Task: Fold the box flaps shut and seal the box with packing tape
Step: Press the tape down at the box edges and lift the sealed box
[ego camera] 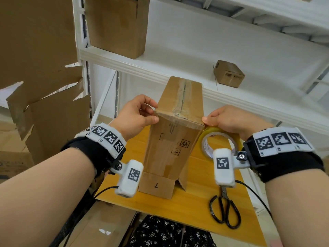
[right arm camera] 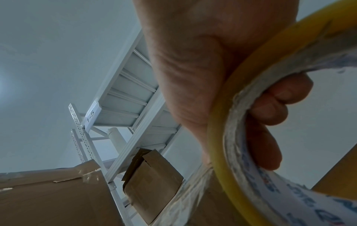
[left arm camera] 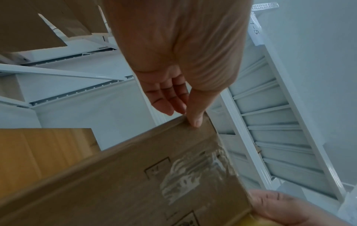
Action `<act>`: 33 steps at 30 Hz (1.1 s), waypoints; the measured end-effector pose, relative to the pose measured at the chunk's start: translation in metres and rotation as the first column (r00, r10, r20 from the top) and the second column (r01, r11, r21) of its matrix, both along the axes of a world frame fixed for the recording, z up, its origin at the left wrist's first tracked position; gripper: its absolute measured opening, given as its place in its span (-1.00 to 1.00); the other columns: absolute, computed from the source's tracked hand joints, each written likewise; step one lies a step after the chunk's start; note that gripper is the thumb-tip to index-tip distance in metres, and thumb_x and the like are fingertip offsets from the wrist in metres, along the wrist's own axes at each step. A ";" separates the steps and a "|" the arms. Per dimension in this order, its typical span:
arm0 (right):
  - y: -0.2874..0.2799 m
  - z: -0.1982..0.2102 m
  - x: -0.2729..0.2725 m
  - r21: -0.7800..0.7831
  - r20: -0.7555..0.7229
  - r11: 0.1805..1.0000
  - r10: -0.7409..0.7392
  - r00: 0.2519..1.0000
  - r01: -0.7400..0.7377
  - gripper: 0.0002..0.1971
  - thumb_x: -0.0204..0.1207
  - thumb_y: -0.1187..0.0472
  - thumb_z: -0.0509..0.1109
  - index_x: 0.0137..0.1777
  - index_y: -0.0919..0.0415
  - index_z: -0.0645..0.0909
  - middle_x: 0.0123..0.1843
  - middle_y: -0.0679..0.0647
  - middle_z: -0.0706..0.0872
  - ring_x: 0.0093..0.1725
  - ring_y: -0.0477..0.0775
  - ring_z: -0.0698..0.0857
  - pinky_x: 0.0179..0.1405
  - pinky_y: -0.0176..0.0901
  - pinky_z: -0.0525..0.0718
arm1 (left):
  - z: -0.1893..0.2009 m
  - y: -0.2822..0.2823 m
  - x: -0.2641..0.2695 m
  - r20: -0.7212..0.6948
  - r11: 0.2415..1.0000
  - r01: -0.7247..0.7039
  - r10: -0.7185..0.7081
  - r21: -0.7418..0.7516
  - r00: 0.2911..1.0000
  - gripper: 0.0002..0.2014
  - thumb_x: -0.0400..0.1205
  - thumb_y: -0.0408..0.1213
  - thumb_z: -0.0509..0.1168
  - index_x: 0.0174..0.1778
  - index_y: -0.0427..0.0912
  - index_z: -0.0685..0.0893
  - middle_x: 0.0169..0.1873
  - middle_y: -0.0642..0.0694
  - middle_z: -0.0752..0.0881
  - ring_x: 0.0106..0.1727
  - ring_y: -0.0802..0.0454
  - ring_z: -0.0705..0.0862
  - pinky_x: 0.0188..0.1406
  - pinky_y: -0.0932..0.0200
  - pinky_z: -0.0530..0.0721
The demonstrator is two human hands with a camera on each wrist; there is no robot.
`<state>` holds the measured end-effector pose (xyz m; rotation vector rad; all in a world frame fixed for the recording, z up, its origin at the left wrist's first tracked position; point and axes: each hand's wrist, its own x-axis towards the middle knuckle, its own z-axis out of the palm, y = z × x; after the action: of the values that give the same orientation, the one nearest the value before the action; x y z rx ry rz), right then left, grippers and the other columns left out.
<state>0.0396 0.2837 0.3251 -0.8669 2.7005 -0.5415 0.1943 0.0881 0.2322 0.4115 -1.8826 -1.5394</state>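
The tall brown cardboard box [ego camera: 175, 132] stands upright on the yellow wooden counter [ego camera: 195, 202], its taped seam running near to far. The left hand [ego camera: 137, 115] pinches the top near-left corner. The right hand [ego camera: 231, 120] grips the yellowish packing tape roll [ego camera: 220, 141] at the top near-right corner, so a strip would be drawn leftward across the near edge.
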 end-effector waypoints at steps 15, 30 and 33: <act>0.002 -0.003 0.000 -0.019 0.007 1.000 -0.011 1.000 0.011 -0.67 0.65 -0.15 0.40 0.09 0.08 0.83 0.04 0.03 0.82 0.02 0.04 0.73 0.19 0.05 0.67 | -0.002 0.002 0.000 0.120 0.995 0.021 -0.033 0.099 0.992 -0.67 0.58 -0.37 0.44 0.25 -0.18 0.60 -0.15 -0.09 0.65 -0.09 0.02 0.66 -0.07 0.02 0.70; 0.006 -0.007 0.001 -0.056 0.002 0.998 -0.005 1.000 0.006 -0.68 0.67 -0.12 0.40 0.03 0.10 0.84 -0.06 0.03 0.84 -0.05 0.03 0.75 0.15 0.05 0.72 | 0.016 0.003 -0.006 0.276 0.992 0.030 -0.062 0.119 0.959 -0.51 0.50 -0.06 0.55 0.29 -0.07 0.57 0.10 -0.08 0.77 0.10 0.02 0.77 0.12 -0.07 0.77; 0.008 -0.008 -0.002 -0.076 0.028 0.997 -0.022 0.999 0.024 -0.70 0.65 -0.12 0.43 0.01 0.09 0.84 -0.06 0.03 0.84 -0.06 0.03 0.75 0.02 -0.01 0.71 | 0.015 0.004 -0.003 0.218 0.993 0.033 -0.057 0.112 0.974 -0.61 0.54 -0.26 0.52 0.26 -0.14 0.63 0.06 -0.09 0.81 0.05 0.03 0.79 0.02 0.10 0.78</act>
<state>0.0374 0.2916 0.3170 -0.8424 2.6843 -0.6601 0.1910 0.0922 0.2468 0.6157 -1.9927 -1.6901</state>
